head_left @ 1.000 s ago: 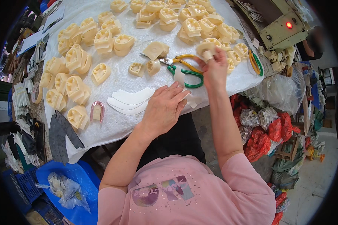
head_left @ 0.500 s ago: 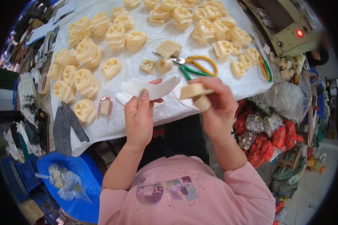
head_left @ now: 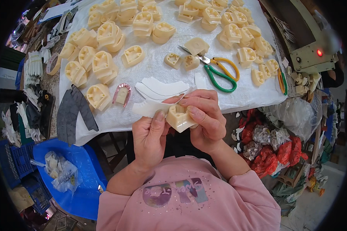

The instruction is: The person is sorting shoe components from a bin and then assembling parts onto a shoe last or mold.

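My left hand (head_left: 148, 136) pinches a curved white strip (head_left: 145, 108), thin and flexible like leather or sheet, between thumb and fingers. Its end meets a cream plastic shoe heel (head_left: 180, 121), gripped by the fingers of my right hand (head_left: 209, 117) just in front of the table edge. The heel's hollow side faces up, and its smooth wall is turned toward me. How far the strip lies along the heel is hidden by my fingers. More curved white strips (head_left: 162, 87) lie on the cloth just beyond my hands.
Many cream heels (head_left: 104, 64) cover the white-clothed table (head_left: 142, 69). Scissors (head_left: 221, 75) with green and yellow handles lie right of centre, a second pair (head_left: 282, 82) at the right edge. Dark grey strips (head_left: 71, 115) hang at the left corner, above a blue tub (head_left: 79, 200).
My right hand has brought the heel left and toward me, against the strip in my left hand. The heel has turned hollow side up. The view has shifted slightly.
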Tool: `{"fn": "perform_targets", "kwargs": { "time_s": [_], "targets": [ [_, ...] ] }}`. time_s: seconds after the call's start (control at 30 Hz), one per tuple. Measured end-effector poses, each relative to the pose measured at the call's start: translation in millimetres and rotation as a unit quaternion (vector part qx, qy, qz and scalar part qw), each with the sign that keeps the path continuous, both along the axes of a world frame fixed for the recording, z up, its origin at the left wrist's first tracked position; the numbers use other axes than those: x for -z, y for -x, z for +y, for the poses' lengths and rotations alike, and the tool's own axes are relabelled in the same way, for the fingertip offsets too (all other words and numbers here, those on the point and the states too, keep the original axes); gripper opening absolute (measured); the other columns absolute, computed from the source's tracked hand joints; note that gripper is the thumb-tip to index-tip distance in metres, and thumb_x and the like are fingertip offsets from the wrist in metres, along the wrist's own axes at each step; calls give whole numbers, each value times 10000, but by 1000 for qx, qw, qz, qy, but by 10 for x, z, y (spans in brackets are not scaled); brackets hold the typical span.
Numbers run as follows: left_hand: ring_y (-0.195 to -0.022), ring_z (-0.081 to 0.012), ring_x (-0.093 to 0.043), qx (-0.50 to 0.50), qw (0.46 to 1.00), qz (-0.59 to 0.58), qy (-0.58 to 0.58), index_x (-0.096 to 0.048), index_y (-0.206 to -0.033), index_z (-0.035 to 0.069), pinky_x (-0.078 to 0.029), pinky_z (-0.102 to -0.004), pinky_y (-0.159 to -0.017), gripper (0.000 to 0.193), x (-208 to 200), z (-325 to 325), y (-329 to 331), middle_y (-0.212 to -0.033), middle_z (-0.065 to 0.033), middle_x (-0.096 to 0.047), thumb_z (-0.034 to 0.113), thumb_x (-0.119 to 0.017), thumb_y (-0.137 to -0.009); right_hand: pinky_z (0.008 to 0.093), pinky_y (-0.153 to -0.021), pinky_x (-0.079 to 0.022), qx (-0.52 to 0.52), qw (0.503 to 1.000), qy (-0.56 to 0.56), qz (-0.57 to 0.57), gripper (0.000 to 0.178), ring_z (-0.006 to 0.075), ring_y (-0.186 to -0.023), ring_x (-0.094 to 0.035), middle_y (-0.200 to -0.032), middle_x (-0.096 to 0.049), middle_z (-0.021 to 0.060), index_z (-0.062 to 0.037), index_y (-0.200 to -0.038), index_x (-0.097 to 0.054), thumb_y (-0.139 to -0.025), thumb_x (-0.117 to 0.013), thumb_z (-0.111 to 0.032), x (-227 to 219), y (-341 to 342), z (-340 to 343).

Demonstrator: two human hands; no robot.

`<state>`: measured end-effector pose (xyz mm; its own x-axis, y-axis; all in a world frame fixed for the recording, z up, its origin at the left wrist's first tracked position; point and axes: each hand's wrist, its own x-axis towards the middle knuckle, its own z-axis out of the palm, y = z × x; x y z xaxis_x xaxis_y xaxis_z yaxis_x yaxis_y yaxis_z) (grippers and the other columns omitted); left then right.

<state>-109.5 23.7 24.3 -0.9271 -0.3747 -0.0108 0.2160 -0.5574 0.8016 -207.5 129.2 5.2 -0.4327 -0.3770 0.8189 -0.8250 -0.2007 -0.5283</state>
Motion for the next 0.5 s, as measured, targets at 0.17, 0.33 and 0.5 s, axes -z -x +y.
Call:
{"fn": "perform_targets", "kwargs": {
  "time_s": [0.17,0.33,0.5],
  "targets": [
    [-1034,-154,-571,-31,998,-34,47,-445,-1283,-119,-483,-255,-828,421,-12,66,-45,-1258,-168,-529,200,-340,-1029,357,-727,-481,23,1000,-14,13,524,297,-895,-549,-1035,-616,108,-66,-1124,-577,-638,-639,120,9,12,-19],
    [-1055,-160,-561,-48,993,-31,102,-431,-1295,-122,-475,-261,-863,450,47,68,-48,-1272,-166,-520,227,-325,-1032,385,-715,-383,69,994,-70,56,504,261,-809,-500,-961,-635,56,-73,-1054,-583,-580,-672,70,29,36,-39],
    [-1002,-148,-586,-60,969,-21,240,-489,-1252,-104,-480,-252,-841,424,68,-113,-20,-1186,-154,-580,235,-374,-1023,369,-763,-367,62,994,-75,48,468,248,-793,-479,-956,-663,43,-146,-1118,-569,-703,-705,21,15,124,-42]
  ]
}}
